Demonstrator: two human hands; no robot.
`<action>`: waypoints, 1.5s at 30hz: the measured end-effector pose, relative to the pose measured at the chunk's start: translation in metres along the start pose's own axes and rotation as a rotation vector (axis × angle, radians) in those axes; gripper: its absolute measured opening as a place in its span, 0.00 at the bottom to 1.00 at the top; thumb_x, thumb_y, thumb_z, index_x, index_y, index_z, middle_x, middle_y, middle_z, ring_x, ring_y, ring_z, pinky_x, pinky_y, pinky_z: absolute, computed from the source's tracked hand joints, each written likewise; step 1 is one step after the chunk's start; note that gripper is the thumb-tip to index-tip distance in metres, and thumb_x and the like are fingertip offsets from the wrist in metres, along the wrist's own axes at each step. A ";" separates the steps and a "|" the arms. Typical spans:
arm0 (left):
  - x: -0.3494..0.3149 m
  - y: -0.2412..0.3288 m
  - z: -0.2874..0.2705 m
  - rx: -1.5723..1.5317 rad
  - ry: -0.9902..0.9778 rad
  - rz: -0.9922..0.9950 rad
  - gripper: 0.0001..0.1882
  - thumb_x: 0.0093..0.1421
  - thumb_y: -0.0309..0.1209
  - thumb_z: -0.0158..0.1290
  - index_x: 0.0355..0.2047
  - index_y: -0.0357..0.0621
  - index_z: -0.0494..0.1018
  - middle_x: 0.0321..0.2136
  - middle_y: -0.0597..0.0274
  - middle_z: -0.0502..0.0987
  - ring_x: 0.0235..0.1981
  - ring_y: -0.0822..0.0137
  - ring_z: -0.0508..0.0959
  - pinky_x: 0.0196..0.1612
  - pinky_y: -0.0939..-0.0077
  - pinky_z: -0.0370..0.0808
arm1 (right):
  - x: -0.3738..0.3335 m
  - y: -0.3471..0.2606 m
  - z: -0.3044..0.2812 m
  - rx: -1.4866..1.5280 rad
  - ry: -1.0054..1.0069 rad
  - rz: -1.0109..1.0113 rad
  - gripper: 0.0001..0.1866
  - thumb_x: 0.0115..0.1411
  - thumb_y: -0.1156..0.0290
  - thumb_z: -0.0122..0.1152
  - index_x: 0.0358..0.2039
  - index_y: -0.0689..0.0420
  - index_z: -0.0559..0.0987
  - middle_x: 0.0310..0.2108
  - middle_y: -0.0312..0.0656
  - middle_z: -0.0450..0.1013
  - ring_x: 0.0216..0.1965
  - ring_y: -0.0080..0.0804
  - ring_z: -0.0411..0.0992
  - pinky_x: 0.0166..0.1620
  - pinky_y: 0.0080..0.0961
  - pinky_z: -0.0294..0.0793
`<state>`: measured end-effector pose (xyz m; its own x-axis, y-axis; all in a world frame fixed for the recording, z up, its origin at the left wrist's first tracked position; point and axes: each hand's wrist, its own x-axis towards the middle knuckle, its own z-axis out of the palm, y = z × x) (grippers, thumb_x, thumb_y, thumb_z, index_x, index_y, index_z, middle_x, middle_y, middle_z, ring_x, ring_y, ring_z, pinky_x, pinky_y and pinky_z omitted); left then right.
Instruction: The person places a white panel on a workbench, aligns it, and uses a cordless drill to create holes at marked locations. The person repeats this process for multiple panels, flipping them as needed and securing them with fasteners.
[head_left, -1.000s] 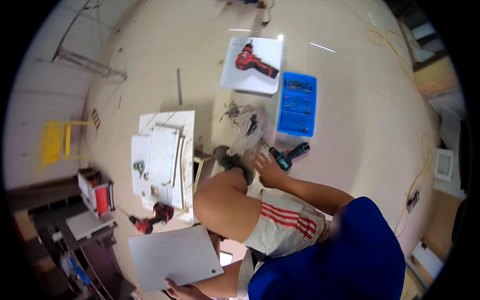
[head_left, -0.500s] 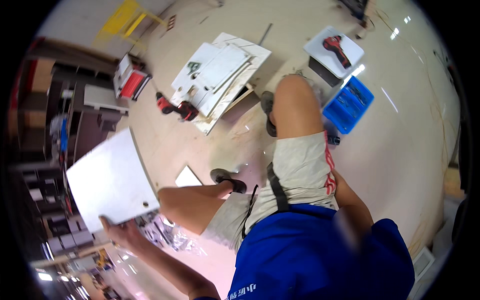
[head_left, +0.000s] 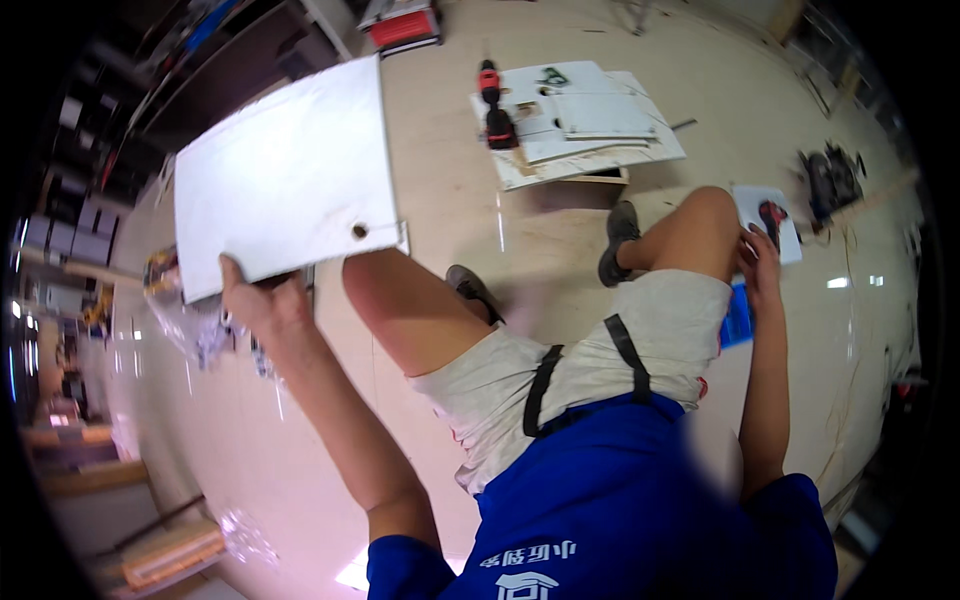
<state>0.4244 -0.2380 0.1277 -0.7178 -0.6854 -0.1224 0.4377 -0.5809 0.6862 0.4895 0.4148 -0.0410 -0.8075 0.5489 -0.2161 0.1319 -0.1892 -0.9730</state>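
Observation:
My left hand [head_left: 265, 300] grips the lower edge of a white rectangular board [head_left: 285, 160], its thumb on the top face and the other fingers underneath. A round hole shows near the board's corner closest to my left knee. My right hand [head_left: 760, 262] holds nothing; it lies against the side of my right knee with fingers apart. Just beyond it, a red and black power tool [head_left: 772, 212] rests on a white surface. In front of me, a red and black cordless drill [head_left: 493, 105] lies at the left side of some stacked white boards [head_left: 600, 115].
A low wooden box [head_left: 580, 190] supports the stacked boards. Beside my right thigh is a blue tray [head_left: 737, 318], partly hidden. A red-fronted case [head_left: 402, 28] stands at the back. Clear plastic wrapping [head_left: 180, 315] lies beyond my left hand, and dark machinery [head_left: 830, 180] stands far right.
The view has swung leftward. My left hand still holds the white board, which appears higher and nearer. My right hand, earlier mostly hidden beside my thigh, now lies at my right knee.

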 end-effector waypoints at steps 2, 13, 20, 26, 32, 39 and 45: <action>0.027 0.000 -0.028 -0.096 0.006 0.003 0.24 0.72 0.40 0.45 0.62 0.37 0.65 0.59 0.49 0.72 0.60 0.51 0.72 0.65 0.50 0.69 | 0.029 -0.005 0.003 -0.170 -0.088 -0.018 0.28 0.66 0.56 0.58 0.64 0.53 0.69 0.56 0.37 0.73 0.55 0.31 0.70 0.52 0.28 0.72; 0.005 -0.252 -0.038 -0.093 0.236 -0.201 0.20 0.63 0.25 0.58 0.54 0.30 0.70 0.47 0.50 0.79 0.47 0.60 0.79 0.54 0.68 0.73 | 0.101 -0.015 0.057 -0.356 -0.362 0.387 0.30 0.69 0.49 0.51 0.56 0.63 0.75 0.53 0.49 0.76 0.52 0.39 0.74 0.57 0.33 0.73; -0.045 -0.313 0.034 0.143 -0.067 -0.268 0.14 0.60 0.28 0.59 0.44 0.33 0.72 0.36 0.50 0.80 0.38 0.54 0.80 0.45 0.63 0.74 | 0.083 -0.039 -0.017 -0.662 -0.010 0.113 0.30 0.70 0.49 0.49 0.57 0.62 0.74 0.54 0.46 0.75 0.52 0.38 0.74 0.52 0.34 0.74; -0.037 -0.326 0.022 0.025 -0.064 -0.287 0.21 0.59 0.26 0.60 0.52 0.35 0.69 0.42 0.46 0.82 0.45 0.51 0.82 0.51 0.61 0.76 | 0.008 -0.010 -0.011 -0.417 0.020 0.060 0.22 0.71 0.48 0.49 0.50 0.53 0.78 0.39 0.36 0.77 0.38 0.29 0.75 0.39 0.27 0.75; -0.115 -0.374 0.049 0.249 -0.099 -0.425 0.21 0.57 0.27 0.61 0.50 0.36 0.69 0.42 0.45 0.81 0.47 0.45 0.81 0.51 0.58 0.75 | 0.001 0.015 -0.091 -0.418 0.183 0.291 0.27 0.67 0.41 0.49 0.49 0.52 0.77 0.38 0.37 0.77 0.36 0.29 0.74 0.38 0.28 0.75; -0.164 -0.399 -0.002 0.402 -0.167 -0.560 0.19 0.57 0.27 0.61 0.47 0.35 0.69 0.43 0.40 0.80 0.47 0.40 0.80 0.50 0.56 0.75 | -0.025 0.107 -0.086 -0.201 -0.103 0.642 0.30 0.69 0.50 0.45 0.63 0.58 0.70 0.56 0.45 0.75 0.58 0.45 0.72 0.58 0.43 0.74; -0.155 -0.364 -0.022 0.706 -0.342 -0.443 0.20 0.58 0.24 0.59 0.50 0.34 0.68 0.43 0.40 0.80 0.47 0.41 0.80 0.50 0.56 0.75 | -0.067 0.130 -0.071 -0.065 -0.066 0.672 0.30 0.70 0.50 0.45 0.63 0.57 0.70 0.56 0.45 0.75 0.58 0.45 0.73 0.59 0.42 0.74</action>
<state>0.3883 0.0694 -0.1190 -0.9131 -0.2287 -0.3377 -0.2709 -0.2789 0.9213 0.6014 0.4118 -0.1589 -0.5714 0.2778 -0.7722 0.6497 -0.4217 -0.6325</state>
